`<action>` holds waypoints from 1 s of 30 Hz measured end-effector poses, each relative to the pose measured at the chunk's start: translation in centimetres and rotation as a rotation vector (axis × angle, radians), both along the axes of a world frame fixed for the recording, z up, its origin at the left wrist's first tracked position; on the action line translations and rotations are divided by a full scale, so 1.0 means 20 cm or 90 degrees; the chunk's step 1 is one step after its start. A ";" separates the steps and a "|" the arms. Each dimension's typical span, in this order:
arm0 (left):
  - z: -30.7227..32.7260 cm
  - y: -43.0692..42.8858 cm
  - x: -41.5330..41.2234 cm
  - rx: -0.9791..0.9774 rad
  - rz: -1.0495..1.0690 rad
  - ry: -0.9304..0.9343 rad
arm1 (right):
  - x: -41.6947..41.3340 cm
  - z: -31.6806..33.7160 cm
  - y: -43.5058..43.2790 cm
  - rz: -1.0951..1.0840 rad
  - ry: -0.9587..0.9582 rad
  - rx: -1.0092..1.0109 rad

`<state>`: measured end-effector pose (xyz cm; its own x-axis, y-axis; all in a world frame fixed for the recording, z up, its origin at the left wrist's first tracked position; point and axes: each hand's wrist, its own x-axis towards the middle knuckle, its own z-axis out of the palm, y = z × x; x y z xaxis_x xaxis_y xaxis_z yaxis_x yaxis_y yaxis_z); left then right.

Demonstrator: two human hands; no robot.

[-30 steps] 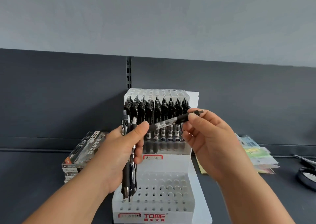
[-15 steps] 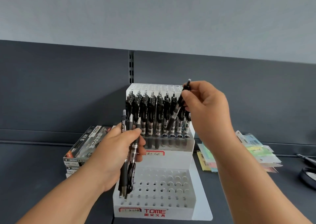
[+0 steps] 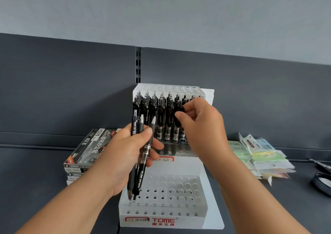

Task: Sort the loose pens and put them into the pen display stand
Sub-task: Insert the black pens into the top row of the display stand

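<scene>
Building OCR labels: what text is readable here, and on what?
"TOME": front of the pen display stand.
"图米文具": just beneath it.
"HQ35": top pen box, also its side.
Handwritten stand labels, print on the pens in the left hand, paper packets: too blurred to read.

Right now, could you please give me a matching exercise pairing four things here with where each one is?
Things:
1. loose pens
2. pen boxes
3. paper packets
4. right hand

Places:
A. right of the pen display stand
B. gripped in the left hand
C. pinching a standing pen in the upper tier
D. left of the stand

Pairs: 1-B; 2-D; 3-A; 4-C
</scene>
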<state>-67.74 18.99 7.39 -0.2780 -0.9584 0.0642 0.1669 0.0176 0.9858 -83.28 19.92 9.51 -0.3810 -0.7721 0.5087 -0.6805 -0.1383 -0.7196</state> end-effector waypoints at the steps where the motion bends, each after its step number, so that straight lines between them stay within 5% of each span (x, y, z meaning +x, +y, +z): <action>1: 0.00 0.00 0.00 -0.004 -0.003 -0.001 | 0.00 0.00 0.00 0.000 0.014 0.013; 6: 0.01 0.01 -0.01 -0.024 -0.027 -0.006 | 0.02 -0.02 0.09 -0.047 0.022 -0.092; 12: 0.03 0.04 -0.02 -0.043 -0.109 -0.030 | 0.10 -0.01 0.17 0.283 -0.296 0.064; 22: 0.00 0.01 -0.02 -0.014 -0.066 -0.077 | -0.20 -0.02 0.18 0.157 -0.597 -0.100; 25: 0.00 -0.01 -0.03 -0.022 -0.022 -0.050 | -0.21 -0.06 0.19 0.138 -0.549 -0.032; 30: 0.02 -0.02 -0.04 -0.037 0.045 -0.007 | -0.17 -0.09 0.23 0.016 -0.061 0.071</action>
<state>-68.63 18.54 7.84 -0.2112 -0.9703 0.1179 0.1526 0.0864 0.9845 -86.62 24.61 7.80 -0.4032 -0.8319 0.3814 -0.6053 -0.0702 -0.7929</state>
